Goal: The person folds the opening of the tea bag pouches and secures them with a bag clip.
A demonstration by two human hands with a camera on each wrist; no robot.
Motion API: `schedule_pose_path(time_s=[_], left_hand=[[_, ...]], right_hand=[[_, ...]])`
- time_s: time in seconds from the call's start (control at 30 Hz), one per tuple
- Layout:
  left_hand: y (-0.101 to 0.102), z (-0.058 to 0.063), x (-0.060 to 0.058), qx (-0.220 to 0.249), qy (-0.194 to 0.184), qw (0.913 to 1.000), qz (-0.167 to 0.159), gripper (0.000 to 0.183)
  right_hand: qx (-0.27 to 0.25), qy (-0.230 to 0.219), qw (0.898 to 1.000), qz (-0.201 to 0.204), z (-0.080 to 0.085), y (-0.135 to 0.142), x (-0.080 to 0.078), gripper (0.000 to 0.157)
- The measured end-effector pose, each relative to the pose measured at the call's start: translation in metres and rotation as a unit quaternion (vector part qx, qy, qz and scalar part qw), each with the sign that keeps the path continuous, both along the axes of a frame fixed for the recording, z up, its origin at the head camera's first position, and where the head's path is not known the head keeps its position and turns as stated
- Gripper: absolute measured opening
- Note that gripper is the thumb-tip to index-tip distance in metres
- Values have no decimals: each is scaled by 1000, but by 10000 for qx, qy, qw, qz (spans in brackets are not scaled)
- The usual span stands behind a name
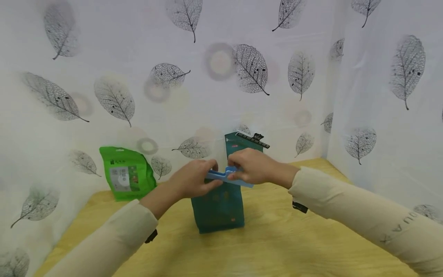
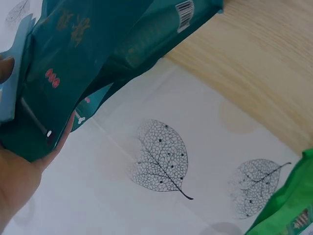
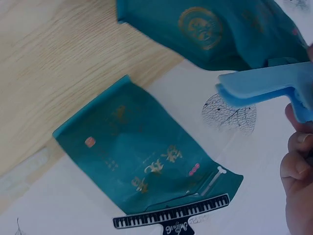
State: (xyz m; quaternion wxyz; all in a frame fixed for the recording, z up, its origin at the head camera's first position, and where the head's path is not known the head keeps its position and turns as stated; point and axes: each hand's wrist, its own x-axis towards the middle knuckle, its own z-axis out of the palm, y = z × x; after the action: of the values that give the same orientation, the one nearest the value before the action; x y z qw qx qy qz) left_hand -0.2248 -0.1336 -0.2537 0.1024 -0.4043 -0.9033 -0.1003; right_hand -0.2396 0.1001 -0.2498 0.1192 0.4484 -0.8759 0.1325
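Note:
A teal bag (image 1: 218, 211) stands on the table in front of me, its top edge between my hands. My left hand (image 1: 192, 179) pinches the top left of this bag, thumb in front and fingers behind. A long light-blue sealing clip (image 3: 264, 81) lies across the bag's top. My right hand (image 1: 254, 165) grips the clip near its handle, as the right wrist view also shows. In the left wrist view the left thumb (image 2: 6, 68) rests against the clip, and part of that hand is cut off by the frame.
Behind stands a second teal bag (image 3: 127, 142), its top closed by a black clip (image 3: 171, 211) with a piano-key pattern. A green bag (image 1: 121, 173) stands at the back left of the wooden table (image 1: 277, 238). A leaf-patterned sheet (image 1: 207, 104) hangs behind.

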Motion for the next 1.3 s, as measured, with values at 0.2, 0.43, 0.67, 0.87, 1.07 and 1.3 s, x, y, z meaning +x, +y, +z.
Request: schedule_pose_path(time_s=[0.2, 0.43, 0.67, 0.87, 1.07, 1.3], left_hand=[[-5, 5, -3, -142, 4, 9999, 7, 23], [-33, -10, -3, 512, -145, 9985, 149, 21], [-53, -39, 2, 1663, -355, 9845, 430, 18], [-60, -62, 5, 1878, -604, 9781, 657, 22], [-61, -85, 8, 1990, -717, 9743, 770, 31], [-52, -113, 11, 2253, -1483, 9579, 983, 71]], right_hand=[[-6, -332, 9993, -142, -8, 6, 3, 27], [30, -523, 9986, -109, -24, 19, 1, 20], [-129, -708, 9973, -120, -51, 31, -3, 23], [-382, -975, 9942, -240, -76, 38, -4, 18], [-1121, -1295, 9844, -415, -103, 38, 1, 40], [-1609, -1742, 9707, -388, -136, 34, 9, 54]])
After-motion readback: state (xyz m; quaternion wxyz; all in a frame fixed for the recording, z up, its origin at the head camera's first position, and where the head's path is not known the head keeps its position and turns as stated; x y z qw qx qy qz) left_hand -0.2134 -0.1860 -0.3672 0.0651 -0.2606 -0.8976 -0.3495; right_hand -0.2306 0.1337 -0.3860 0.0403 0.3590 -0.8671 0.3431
